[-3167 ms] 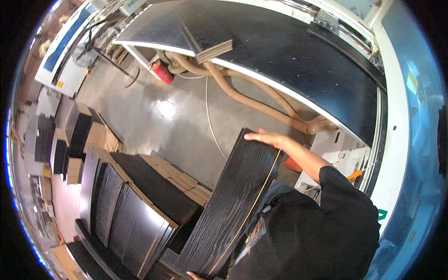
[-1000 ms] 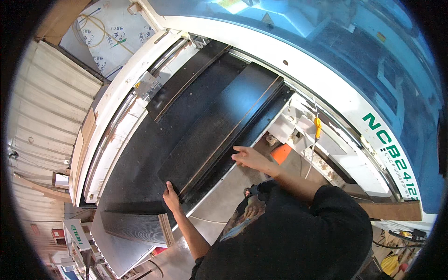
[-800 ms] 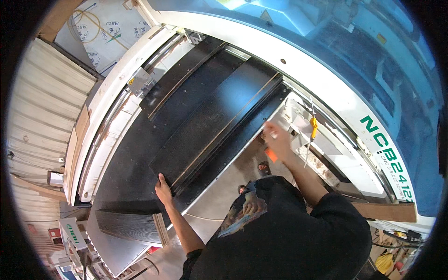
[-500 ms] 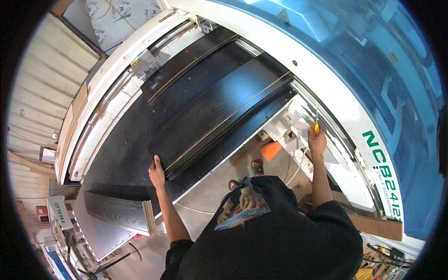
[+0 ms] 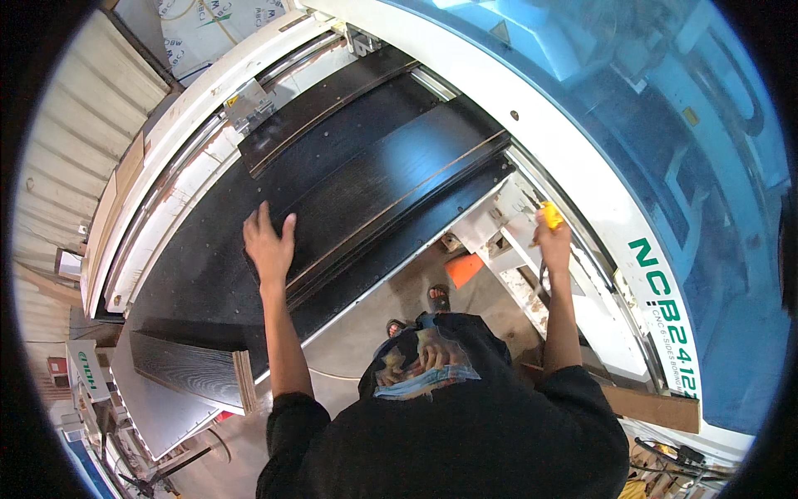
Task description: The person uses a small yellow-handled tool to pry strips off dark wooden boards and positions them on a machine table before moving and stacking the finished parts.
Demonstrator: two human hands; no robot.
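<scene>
A long black wood-grain board [image 5: 374,183] lies on the machine's black table, with a pale groove along its near side. Over its left end is my left hand [image 5: 270,245], fingers spread and nothing gripped; whether the palm presses on the surface I cannot tell. Off the board's right end, my right hand [image 5: 553,243] is closed round a screwdriver with a yellow handle [image 5: 549,214]. That handle sticks out above my fist, and a thin dark length, apparently the shaft, shows below it.
A second grooved black board [image 5: 332,104] lies farther back. Several stacked dark panels [image 5: 195,370] rest at the table's left end. White machine rails [image 5: 573,208] and a blue cover [image 5: 665,125] rise on the right. An orange piece [image 5: 463,269] is below the table edge.
My left hand has moved up from the board's near left corner and spread its fingers. In my right hand the screwdriver has turned: its shaft pointed up before. My view has shifted slightly.
</scene>
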